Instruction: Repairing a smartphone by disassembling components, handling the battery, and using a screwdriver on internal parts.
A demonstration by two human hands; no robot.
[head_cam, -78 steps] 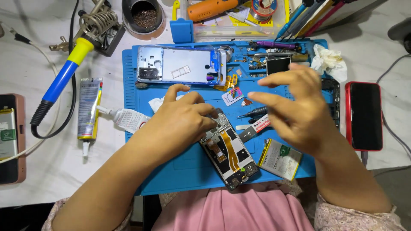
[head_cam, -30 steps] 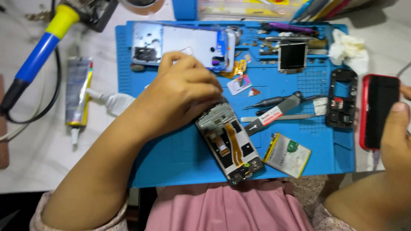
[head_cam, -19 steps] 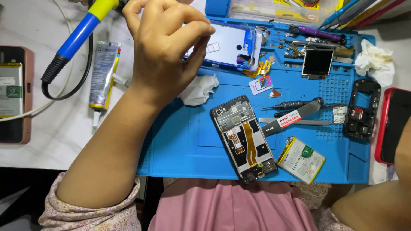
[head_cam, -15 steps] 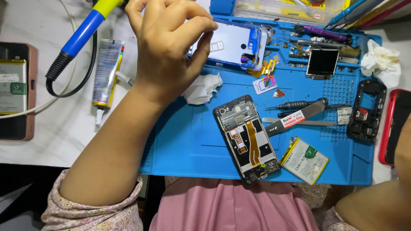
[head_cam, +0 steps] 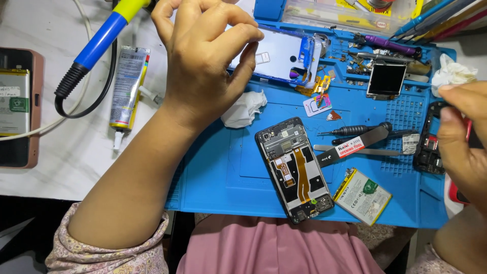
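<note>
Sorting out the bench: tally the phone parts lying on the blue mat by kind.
Opened phone: 1
Phone back cover: 1
Battery: 1
Small screen: 1
Black phone frame: 1
Total: 5

left hand [head_cam: 203, 61]: off the opened phone [head_cam: 294, 170], now raised over the mat's [head_cam: 218, 172] upper left, fingers curled, thumb meeting fingertips
right hand [head_cam: 464, 142]: gone from mat centre to the right edge, at the red phone [head_cam: 451, 195]
opened phone: uncovered, lying free on the mat
white wad [head_cam: 244, 108]: exposed beside the left hand
</note>
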